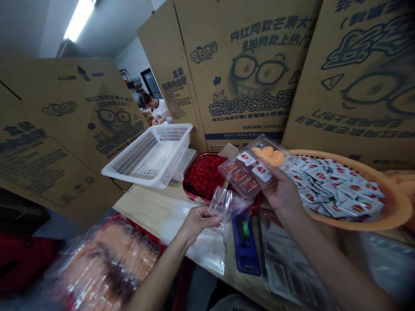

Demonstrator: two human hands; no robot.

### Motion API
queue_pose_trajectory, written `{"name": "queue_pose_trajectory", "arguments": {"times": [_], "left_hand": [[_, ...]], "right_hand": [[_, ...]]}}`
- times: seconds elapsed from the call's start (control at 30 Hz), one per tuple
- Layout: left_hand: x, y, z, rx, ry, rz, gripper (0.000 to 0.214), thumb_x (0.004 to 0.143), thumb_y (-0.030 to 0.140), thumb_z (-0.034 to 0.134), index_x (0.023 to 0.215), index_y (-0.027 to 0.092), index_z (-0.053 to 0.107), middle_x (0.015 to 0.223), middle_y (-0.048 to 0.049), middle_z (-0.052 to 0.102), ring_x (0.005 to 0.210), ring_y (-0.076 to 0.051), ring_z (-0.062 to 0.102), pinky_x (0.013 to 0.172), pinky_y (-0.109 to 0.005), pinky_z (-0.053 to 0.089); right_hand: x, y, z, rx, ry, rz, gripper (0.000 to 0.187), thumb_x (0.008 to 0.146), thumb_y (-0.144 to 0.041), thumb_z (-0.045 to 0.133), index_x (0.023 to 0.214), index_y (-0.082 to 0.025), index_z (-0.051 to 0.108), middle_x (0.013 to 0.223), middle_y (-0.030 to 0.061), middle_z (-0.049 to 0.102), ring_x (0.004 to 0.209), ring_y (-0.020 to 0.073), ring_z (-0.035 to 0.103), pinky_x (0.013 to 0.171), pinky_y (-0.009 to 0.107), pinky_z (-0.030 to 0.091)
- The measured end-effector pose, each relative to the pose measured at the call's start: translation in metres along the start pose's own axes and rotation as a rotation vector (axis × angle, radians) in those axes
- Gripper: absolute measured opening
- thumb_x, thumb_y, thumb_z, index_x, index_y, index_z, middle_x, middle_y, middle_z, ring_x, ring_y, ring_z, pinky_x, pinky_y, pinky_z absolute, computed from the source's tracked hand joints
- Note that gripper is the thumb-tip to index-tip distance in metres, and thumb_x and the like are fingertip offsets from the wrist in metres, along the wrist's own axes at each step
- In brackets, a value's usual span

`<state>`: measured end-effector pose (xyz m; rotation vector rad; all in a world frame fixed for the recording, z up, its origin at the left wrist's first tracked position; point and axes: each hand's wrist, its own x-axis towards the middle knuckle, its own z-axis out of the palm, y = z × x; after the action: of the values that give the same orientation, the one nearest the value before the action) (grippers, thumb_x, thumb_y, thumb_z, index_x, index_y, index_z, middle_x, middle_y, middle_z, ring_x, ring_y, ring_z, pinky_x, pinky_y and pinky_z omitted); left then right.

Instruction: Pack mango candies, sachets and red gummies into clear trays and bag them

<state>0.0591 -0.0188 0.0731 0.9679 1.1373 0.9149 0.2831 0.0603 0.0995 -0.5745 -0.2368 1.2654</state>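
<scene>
Far brown cardboard carton (249, 77): "芒果大金牙". Right hand (280, 190) grips clear plastic tray (248, 190), orange pieces (269, 155) inside; left hand (201, 220) pinches clear plastic wrap (223, 201). Right, round orange basket (397, 211): white sachets (340, 190).

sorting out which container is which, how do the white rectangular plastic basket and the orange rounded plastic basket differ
Shape: the white rectangular plastic basket has straight sides; the orange rounded plastic basket has a curved rim.
Contents: the white basket's slatted inside shows, while small white printed sachets heap up in the orange basket.
Place: the white basket stands beyond the left hand, the orange basket beside the right hand.
Both are open-topped.
</scene>
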Motion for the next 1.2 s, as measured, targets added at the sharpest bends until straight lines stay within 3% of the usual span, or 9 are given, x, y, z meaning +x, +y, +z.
{"name": "queue_pose_trajectory", "arguments": {"times": [0.2, 0.57, 0.8, 0.97, 1.1, 1.2], "left_hand": [[0.001, -0.001, 0.003, -0.01, 0.052, 0.004, 0.041, 0.052, 0.044, 0.083, 0.066, 0.01, 0.065, 0.061, -0.0032, 0.066, 0.057, -0.011, 0.059, 0.057, -0.022, 0.04], [0.003, -0.012, -0.004, -0.07, 0.121, 0.061, 0.038, 0.055, 0.042, 0.082, 0.067, 0.012, 0.063, 0.061, -0.0012, 0.065, 0.056, -0.01, 0.06, 0.056, -0.021, 0.04], [0.003, -0.003, -0.002, -0.054, 0.004, 0.036, 0.042, 0.057, 0.045, 0.08, 0.081, 0.013, 0.067, 0.07, -0.002, 0.066, 0.058, -0.011, 0.06, 0.057, -0.022, 0.041], [0.001, 0.013, -0.006, -0.103, -0.153, -0.054, 0.042, 0.063, 0.043, 0.077, 0.09, 0.013, 0.069, 0.076, -0.0065, 0.07, 0.065, -0.015, 0.063, 0.061, -0.024, 0.045], [-0.004, 0.03, -0.012, -0.246, -0.328, -0.213, 0.045, 0.068, 0.049, 0.071, 0.094, 0.012, 0.069, 0.083, -0.0116, 0.071, 0.072, -0.021, 0.066, 0.069, -0.033, 0.051], [-0.004, 0.037, -0.016, -0.223, -0.335, -0.229, 0.039, 0.068, 0.039, 0.074, 0.096, 0.012, 0.069, 0.088, -0.0121, 0.071, 0.078, -0.022, 0.067, 0.072, -0.034, 0.052]], "right_hand": [[-0.005, 0.017, -0.008, -0.054, -0.125, 0.031, 0.02, 0.067, -0.013, 0.067, 0.086, -0.018, 0.071, 0.094, 0.0021, 0.072, 0.097, 0.0176, 0.065, 0.084, 0.026, 0.054], [-0.004, 0.016, -0.026, -0.227, -0.209, 0.183, 0.024, 0.067, -0.015, 0.066, 0.09, -0.018, 0.072, 0.098, 0.0044, 0.072, 0.095, 0.0195, 0.066, 0.079, 0.027, 0.056], [-0.012, 0.014, -0.021, -0.298, -0.297, 0.303, 0.023, 0.066, -0.012, 0.065, 0.087, -0.019, 0.072, 0.094, 0.004, 0.073, 0.086, 0.0202, 0.069, 0.077, 0.029, 0.057], [-0.016, 0.011, -0.013, -0.328, -0.319, 0.41, 0.022, 0.067, -0.012, 0.065, 0.087, -0.018, 0.072, 0.089, 0.0047, 0.073, 0.08, 0.0201, 0.069, 0.073, 0.03, 0.058], [-0.008, 0.008, -0.008, -0.347, -0.277, 0.475, 0.017, 0.068, -0.013, 0.067, 0.085, -0.014, 0.07, 0.082, 0.0084, 0.073, 0.068, 0.0216, 0.069, 0.067, 0.033, 0.059], [-0.004, 0.005, -0.004, -0.355, -0.229, 0.469, 0.016, 0.067, -0.01, 0.067, 0.082, -0.014, 0.07, 0.077, 0.0076, 0.073, 0.062, 0.0202, 0.068, 0.064, 0.032, 0.058]]}}
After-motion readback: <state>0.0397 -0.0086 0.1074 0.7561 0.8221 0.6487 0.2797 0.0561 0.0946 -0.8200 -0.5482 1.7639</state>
